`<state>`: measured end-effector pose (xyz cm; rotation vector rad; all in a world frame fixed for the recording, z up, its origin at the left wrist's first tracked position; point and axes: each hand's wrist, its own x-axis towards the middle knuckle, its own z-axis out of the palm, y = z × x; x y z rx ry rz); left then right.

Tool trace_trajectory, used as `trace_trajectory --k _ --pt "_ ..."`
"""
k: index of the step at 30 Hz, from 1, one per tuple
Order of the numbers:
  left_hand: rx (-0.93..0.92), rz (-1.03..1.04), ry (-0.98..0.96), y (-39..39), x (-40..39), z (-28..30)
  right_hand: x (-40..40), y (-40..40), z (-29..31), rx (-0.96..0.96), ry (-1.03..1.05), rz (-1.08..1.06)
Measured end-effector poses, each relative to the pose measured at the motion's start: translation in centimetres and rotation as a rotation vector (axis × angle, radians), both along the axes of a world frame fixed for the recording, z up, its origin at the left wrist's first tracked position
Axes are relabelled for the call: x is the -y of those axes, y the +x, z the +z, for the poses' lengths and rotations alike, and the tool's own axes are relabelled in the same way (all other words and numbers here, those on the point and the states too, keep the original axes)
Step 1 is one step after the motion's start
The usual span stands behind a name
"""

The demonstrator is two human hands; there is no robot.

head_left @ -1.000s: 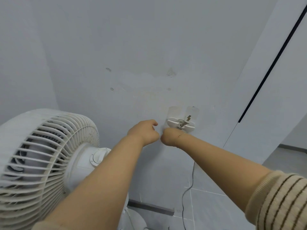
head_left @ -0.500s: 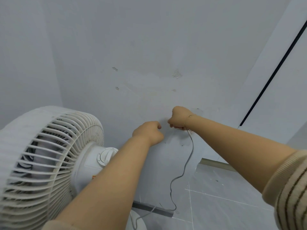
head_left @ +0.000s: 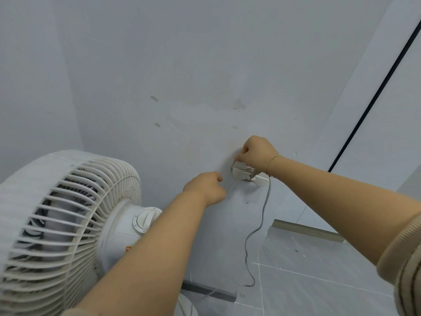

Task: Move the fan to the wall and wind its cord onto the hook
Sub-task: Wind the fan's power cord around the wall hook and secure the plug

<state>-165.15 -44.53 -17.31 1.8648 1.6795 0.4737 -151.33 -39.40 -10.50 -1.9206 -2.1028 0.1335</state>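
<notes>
A white pedestal fan (head_left: 66,224) stands at the lower left, close to the grey wall. A white double hook (head_left: 249,176) is fixed to the wall at centre right. My right hand (head_left: 257,153) is curled just above the hook and pinches the grey cord (head_left: 262,224), which drops from the hook in a loop toward the floor. My left hand (head_left: 205,188) is fisted left of the hook and grips a taut stretch of the cord that runs up to it. The plug is hidden.
The grey wall (head_left: 182,65) fills the upper view, with chipped spots of paint. A white panel with a black vertical line (head_left: 376,92) stands at the right. Grey floor tiles (head_left: 319,270) and a skirting strip lie below right.
My right hand has lifted from beside the hook to above it, carrying the cord over the hook. My left hand stayed left of the hook. The view has shifted slightly.
</notes>
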Motion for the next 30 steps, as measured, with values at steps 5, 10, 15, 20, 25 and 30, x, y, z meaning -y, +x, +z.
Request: trace_trajectory --k 5,10,15,20,25,30 --pt "0.012 -0.010 -0.004 0.2 0.1 -0.1 0.0 0.4 -0.2 0.123 0.145 0.003" --pt "0.041 -0.045 0.020 0.4 0.1 -0.1 0.2 3.1 0.9 0.058 0.134 -0.024" --pt "0.112 -0.097 0.034 0.7 0.0 0.0 0.7 5.5 0.4 -0.023 0.114 -0.018" --pt "0.115 -0.106 0.023 1.6 -0.1 -0.1 1.5 7.3 -0.8 -0.046 0.156 0.017" --pt "0.121 -0.094 0.027 1.8 -0.2 -0.3 2.6 9.7 -3.2 -0.277 0.139 -0.062" --pt "0.109 -0.078 0.032 1.9 -0.3 -0.4 2.9 9.7 -5.9 -0.391 0.145 -0.091"
